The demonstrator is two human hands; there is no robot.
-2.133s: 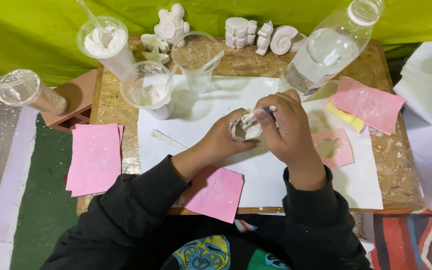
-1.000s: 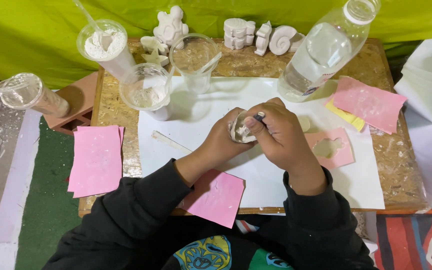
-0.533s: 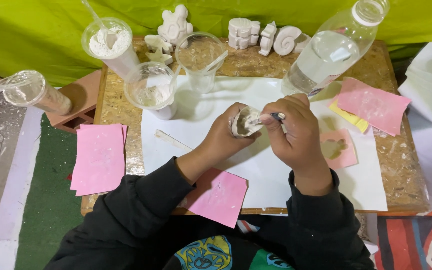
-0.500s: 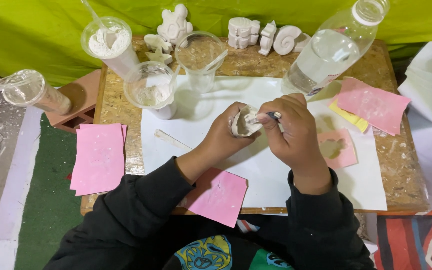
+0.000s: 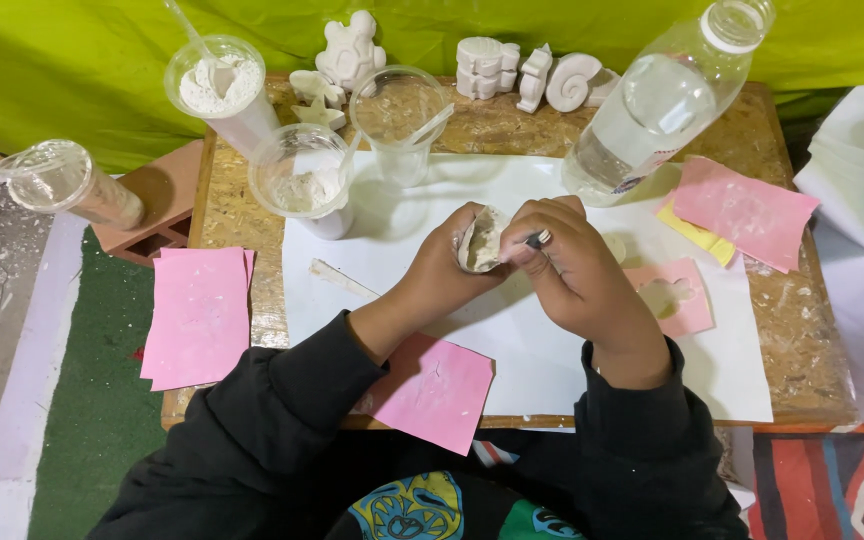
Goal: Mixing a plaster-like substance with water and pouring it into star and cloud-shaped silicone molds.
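Left hand (image 5: 442, 275) cupped around small white plaster piece (image 5: 479, 240), held above white paper (image 5: 512, 330) on bench (image 5: 802, 330). Right hand (image 5: 577, 275) pinching thin tool (image 5: 540, 238) against piece, mid-scraping; next stroke likely needs light pressure.

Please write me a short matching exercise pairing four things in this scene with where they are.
Things:
1. white piece
2. bottle
3. white figures
4. pink sheets

Places:
A. table's far edge
B. table's left edge
C. in the left hand
D. leaning, right of the cups

Pairs: 1-C, 2-D, 3-A, 4-B
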